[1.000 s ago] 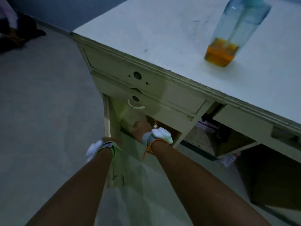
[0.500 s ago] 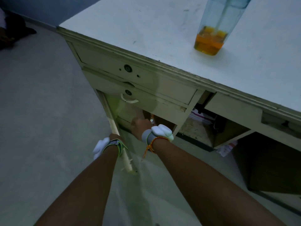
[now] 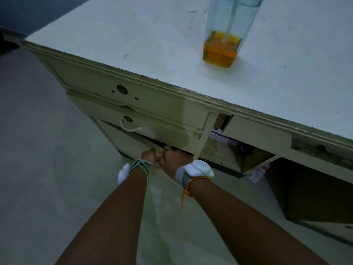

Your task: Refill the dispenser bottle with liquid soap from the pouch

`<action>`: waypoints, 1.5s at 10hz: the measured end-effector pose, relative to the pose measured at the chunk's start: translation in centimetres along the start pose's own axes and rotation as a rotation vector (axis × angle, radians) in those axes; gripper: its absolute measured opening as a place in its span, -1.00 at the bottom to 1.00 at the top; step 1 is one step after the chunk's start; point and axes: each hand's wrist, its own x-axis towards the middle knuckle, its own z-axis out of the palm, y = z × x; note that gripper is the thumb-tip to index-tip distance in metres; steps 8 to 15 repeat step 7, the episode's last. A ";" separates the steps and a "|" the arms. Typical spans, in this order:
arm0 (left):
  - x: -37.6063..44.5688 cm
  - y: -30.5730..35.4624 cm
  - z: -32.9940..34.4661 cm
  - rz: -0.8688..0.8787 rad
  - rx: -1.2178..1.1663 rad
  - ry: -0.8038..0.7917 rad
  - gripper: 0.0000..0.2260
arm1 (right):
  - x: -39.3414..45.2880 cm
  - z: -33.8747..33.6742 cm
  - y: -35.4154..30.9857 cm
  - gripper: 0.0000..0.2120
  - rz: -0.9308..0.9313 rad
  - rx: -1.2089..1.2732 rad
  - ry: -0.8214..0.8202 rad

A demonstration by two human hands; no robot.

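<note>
The clear blue dispenser bottle (image 3: 225, 33) stands upright on the white desk top (image 3: 133, 35), with a little orange soap at its bottom and its top cut off by the frame. The pouch is not clearly visible. Both my hands are low at the desk's left cabinet. My left hand (image 3: 150, 155) grips the free edge of the cabinet door (image 3: 124, 139), which stands slightly ajar. My right hand (image 3: 174, 159) is curled at the dark gap beside it. A small pale bit shows at its knuckles; I cannot tell what it is.
Two drawers (image 3: 152, 104) sit above the cabinet door, the lower with a white loop handle (image 3: 129, 127). An open compartment (image 3: 229, 148) to the right holds papers. A dark box (image 3: 309, 197) stands under the desk. Bare floor (image 3: 47, 150) lies to the left.
The cabinet door has swung from wide open to nearly shut under my left hand. My right hand has drawn back from inside to the gap. The view has shifted right and closer.
</note>
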 end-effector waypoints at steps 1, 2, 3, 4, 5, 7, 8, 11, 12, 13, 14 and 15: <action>0.2 0.6 0.6 0.012 -0.213 0.005 -0.69 | 0.1 0.0 0.8 -0.68 0.021 0.052 -0.028; -0.1 1.5 2.5 -0.002 -0.565 -0.028 -0.68 | 0.4 -0.1 1.9 -0.66 0.028 0.052 0.037; 0.1 1.5 3.4 0.021 -0.762 -0.055 -0.57 | 0.8 0.1 2.3 -0.64 0.026 0.069 0.049; -0.1 1.5 3.6 0.045 -0.756 -0.086 -0.54 | 0.9 -0.2 2.3 -0.58 0.040 0.066 -0.034; -0.7 1.8 3.7 0.011 -0.722 -0.137 -0.51 | 0.1 -1.0 2.3 -0.59 0.055 0.092 -0.062; -6.3 3.1 3.8 -0.014 -0.342 -0.171 -0.60 | -3.4 -4.0 1.8 -0.73 0.113 0.138 0.078; -6.3 3.1 3.8 -0.014 -0.342 -0.171 -0.60 | -3.4 -4.0 1.8 -0.73 0.113 0.138 0.078; -6.3 3.1 3.8 -0.014 -0.342 -0.171 -0.60 | -3.4 -4.0 1.8 -0.73 0.113 0.138 0.078; -6.3 3.1 3.8 -0.014 -0.342 -0.171 -0.60 | -3.4 -4.0 1.8 -0.73 0.113 0.138 0.078; -6.3 3.1 3.8 -0.014 -0.342 -0.171 -0.60 | -3.4 -4.0 1.8 -0.73 0.113 0.138 0.078; -6.3 3.1 3.8 -0.014 -0.342 -0.171 -0.60 | -3.4 -4.0 1.8 -0.73 0.113 0.138 0.078; -6.3 3.1 3.8 -0.014 -0.342 -0.171 -0.60 | -3.4 -4.0 1.8 -0.73 0.113 0.138 0.078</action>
